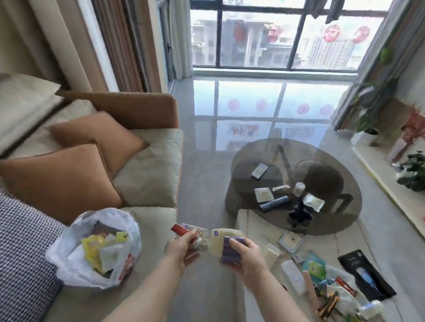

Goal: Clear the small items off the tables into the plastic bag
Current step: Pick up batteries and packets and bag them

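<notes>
Left hand [182, 248] pinches a red tube [180, 230] with a clear packet [200, 238]; right hand [243, 256] grips a purple pack [232, 250] against a pale pouch [218, 243]. Plastic bag [95, 250] sits open on the sofa [150, 181], left of both hands. More small items [329, 286] lie on the desk [259, 231] at right

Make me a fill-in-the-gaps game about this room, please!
1. The white plastic bag sits on the ____.
2. The right hand holds a packet coloured ____.
3. The phone lies on the round ____ table.
4. The left hand grips a small ____ tube.

Missing words: sofa; purple; glass; red
</notes>
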`<action>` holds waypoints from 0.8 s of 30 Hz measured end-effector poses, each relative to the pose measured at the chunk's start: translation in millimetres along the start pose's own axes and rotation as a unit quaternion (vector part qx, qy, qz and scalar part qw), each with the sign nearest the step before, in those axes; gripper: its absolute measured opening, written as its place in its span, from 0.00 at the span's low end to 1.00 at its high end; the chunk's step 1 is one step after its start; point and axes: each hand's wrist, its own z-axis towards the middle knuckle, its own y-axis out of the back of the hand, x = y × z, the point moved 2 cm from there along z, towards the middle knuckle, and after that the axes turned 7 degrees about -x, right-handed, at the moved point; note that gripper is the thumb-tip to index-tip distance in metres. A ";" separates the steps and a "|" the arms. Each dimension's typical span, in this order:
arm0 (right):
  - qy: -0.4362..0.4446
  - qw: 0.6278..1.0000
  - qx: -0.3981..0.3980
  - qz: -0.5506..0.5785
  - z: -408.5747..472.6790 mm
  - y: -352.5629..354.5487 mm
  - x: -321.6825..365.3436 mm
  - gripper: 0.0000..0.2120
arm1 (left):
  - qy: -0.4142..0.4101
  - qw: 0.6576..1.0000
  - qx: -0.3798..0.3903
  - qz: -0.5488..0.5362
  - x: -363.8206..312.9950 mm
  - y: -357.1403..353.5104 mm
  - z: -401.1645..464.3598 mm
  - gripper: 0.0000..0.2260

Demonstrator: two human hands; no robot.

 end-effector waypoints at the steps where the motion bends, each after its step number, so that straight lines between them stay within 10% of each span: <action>1: -0.015 1.000 0.018 0.000 0.8 -18.4 -0.7 0.05 | -0.002 1.000 -0.013 -0.019 -8.5 20.1 0.9 0.02; 13: -0.048 0.985 0.139 -0.089 16.0 -223.6 -34.1 0.11 | 0.023 0.980 -0.136 -0.145 -56.8 229.9 20.4 0.09; 24: -0.097 0.971 0.072 -0.206 63.0 -329.9 -86.2 0.05 | 0.021 0.973 -0.148 -0.173 -67.7 298.2 64.8 0.13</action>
